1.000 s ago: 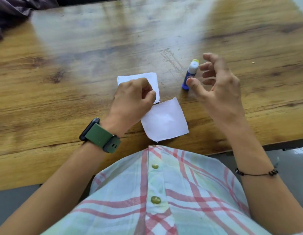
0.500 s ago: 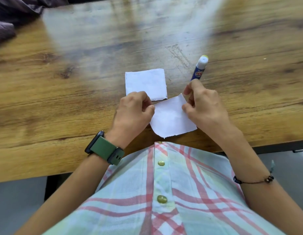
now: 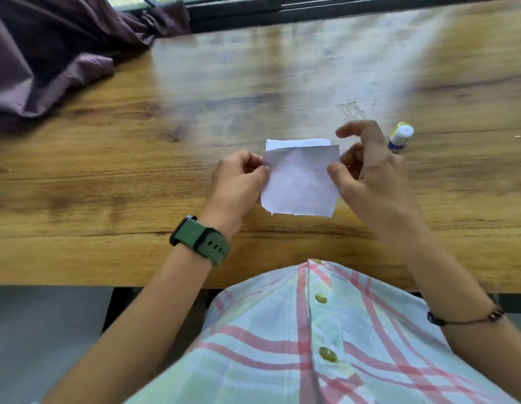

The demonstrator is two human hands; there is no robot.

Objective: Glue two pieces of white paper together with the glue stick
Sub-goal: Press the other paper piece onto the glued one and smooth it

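Note:
A white paper piece [image 3: 300,182] is held just above the wooden table [image 3: 137,158]. My left hand [image 3: 239,179] pinches its left edge near the top corner. The thumb of my right hand [image 3: 370,173] presses on its right edge, with the index finger raised and the other fingers curled behind. The second white paper [image 3: 297,142] lies on the table behind it, and only its top strip shows. A capped glue stick [image 3: 400,137], blue with a white cap, stands upright just beyond my right hand, untouched.
A purple cloth [image 3: 49,53] is heaped on the table's far left corner. A dark window frame [image 3: 311,7] runs along the far edge. The table's near edge [image 3: 78,282] is close to my shirt. I wear a green watch [image 3: 201,240] on my left wrist.
Both hands have taken the nearer paper off the table and brought it up over the far paper, squared to it. The glue stick has stayed where it stood.

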